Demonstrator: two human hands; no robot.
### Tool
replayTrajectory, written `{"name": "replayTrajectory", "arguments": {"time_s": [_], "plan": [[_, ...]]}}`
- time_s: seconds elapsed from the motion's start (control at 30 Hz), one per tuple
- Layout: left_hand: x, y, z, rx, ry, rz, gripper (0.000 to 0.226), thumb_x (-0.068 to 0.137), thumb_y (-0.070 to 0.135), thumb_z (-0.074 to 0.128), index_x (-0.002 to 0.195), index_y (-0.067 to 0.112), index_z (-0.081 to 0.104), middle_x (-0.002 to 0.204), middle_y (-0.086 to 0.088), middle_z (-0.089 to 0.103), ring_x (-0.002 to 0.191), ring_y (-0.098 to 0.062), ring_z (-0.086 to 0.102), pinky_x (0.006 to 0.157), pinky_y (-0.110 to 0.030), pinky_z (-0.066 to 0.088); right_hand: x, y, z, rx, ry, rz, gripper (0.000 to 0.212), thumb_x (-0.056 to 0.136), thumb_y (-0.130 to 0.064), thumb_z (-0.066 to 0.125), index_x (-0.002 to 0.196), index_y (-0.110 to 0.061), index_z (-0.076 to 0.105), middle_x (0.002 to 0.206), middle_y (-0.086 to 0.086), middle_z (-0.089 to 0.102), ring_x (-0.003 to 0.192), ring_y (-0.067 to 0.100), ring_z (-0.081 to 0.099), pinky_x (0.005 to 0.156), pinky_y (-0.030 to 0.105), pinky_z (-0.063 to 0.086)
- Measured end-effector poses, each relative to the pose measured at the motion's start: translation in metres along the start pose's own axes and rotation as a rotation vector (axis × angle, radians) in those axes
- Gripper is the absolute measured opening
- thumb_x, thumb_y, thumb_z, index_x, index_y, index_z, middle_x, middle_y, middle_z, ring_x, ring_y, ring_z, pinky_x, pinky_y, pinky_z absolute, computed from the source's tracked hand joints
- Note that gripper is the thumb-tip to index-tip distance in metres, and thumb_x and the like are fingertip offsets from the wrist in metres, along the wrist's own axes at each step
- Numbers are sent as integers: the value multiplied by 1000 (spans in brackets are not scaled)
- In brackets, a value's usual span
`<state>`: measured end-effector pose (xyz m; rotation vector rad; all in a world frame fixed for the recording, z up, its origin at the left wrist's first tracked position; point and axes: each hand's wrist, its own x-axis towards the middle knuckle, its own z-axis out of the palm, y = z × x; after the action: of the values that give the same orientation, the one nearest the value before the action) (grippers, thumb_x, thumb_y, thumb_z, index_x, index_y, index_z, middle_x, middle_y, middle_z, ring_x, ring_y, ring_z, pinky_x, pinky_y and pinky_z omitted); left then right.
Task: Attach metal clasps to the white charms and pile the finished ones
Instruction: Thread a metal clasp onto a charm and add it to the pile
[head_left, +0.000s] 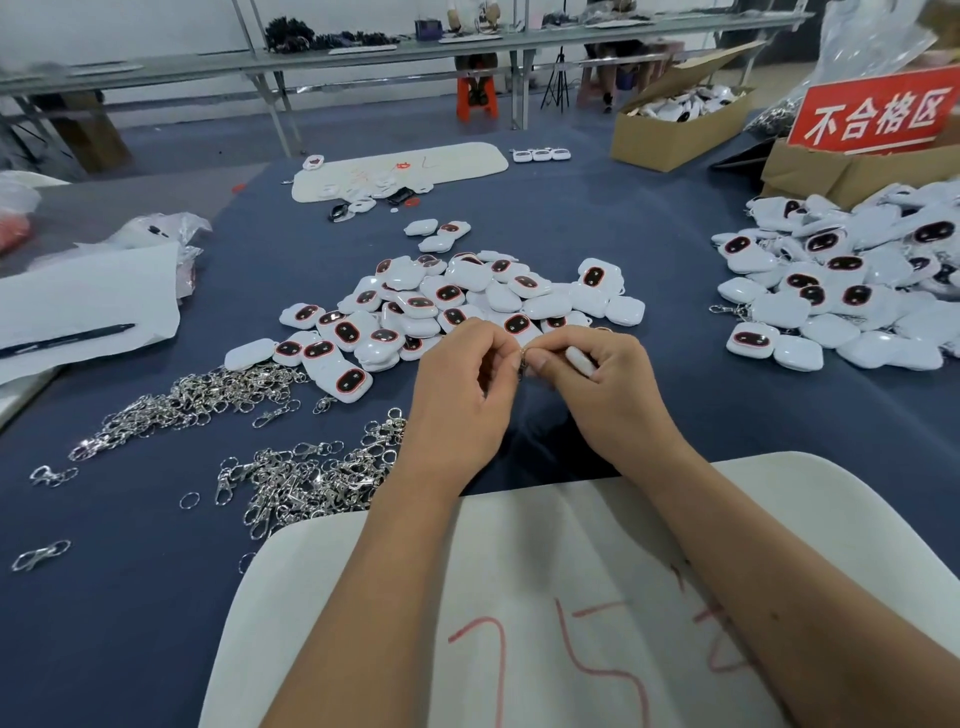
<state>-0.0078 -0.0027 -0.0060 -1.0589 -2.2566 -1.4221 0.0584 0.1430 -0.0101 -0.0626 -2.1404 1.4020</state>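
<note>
- The left hand (462, 374) pinches a metal clasp (523, 357); the right hand (597, 371) holds a white charm (581, 360), its fingers curled round it.
- Judgement: steady the charm and keep the ring visible between the fingertips while threading it.
- Left of the fingers lie loose clasps (306, 478).
- Beyond the fingers, unfinished charms (447, 306) cover the counter (649, 244); the finished pile (852, 280) sits far right.

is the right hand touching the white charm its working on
Touching. The head view shows the right hand with its fingers curled around the white charm.
</note>
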Motion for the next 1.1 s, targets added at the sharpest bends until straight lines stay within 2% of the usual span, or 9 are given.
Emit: {"name": "replayTrajectory", "arguments": {"time_s": [0.13,0.2,0.27,0.37,0.47,0.63,0.77,0.9,1.1], "plan": [[0,3,1,36,-23,30,13,93,6,61,83,15,60,80,4,59,76,-17,54,64,-19,41,6,2,-2,175,85,232,33,91,-47,56,102,-24,77,72,-20,60,73,1,53,74,15,42],[0,3,1,59,-38,36,13,93,6,61,84,15,60,81,5,59,77,-16,54,64,-16,39,9,7,-7,374,89,331,38,92,-38,52,118,-20,72,68,-18,48,70,4,47,79,24,43],[0,4,1,62,-54,31,13,93,7,61,84,15,60,81,5,59,77,-16,54,65,-17,40,7,10,-8,346,90,334,27,101,-21,53,124,-23,68,79,-11,52,72,5,54,85,31,50],[-1,5,2,46,-84,27,13,93,7,63,83,15,60,81,6,60,76,-13,53,66,-18,40,4,11,-8,232,156,248,16,100,-13,65,107,-23,75,87,-2,71,80,10,70,79,22,54],[-1,7,5,38,-109,25,12,92,6,63,83,13,60,81,4,60,75,-15,54,67,-24,43,5,9,-7,291,237,197,9,96,-13,73,102,-18,79,85,-8,74,76,6,63,72,18,51],[-2,9,8,21,-126,17,11,93,6,63,84,13,61,81,3,61,76,-16,54,69,-31,45,7,6,-7,434,230,257,14,102,-20,66,112,-24,76,80,13,63,59,15,49,48,20,40],[-2,9,7,28,-111,22,12,93,6,62,83,13,61,81,3,61,76,-17,55,69,-31,46,9,9,-8,404,223,322,18,102,-17,64,118,-24,68,79,6,69,59,11,49,54,20,43],[-2,8,7,46,-117,33,12,93,7,63,83,14,60,81,5,60,76,-16,54,68,-26,44,6,10,-7,310,276,277,15,95,-25,71,87,-15,64,68,-4,62,57,8,47,55,20,39],[-3,10,9,64,-135,67,14,93,5,62,83,15,59,81,8,57,77,-16,52,65,-19,39,6,9,-4,232,297,241,8,94,-25,70,88,-22,72,63,-9,58,59,5,45,55,15,40]]}}
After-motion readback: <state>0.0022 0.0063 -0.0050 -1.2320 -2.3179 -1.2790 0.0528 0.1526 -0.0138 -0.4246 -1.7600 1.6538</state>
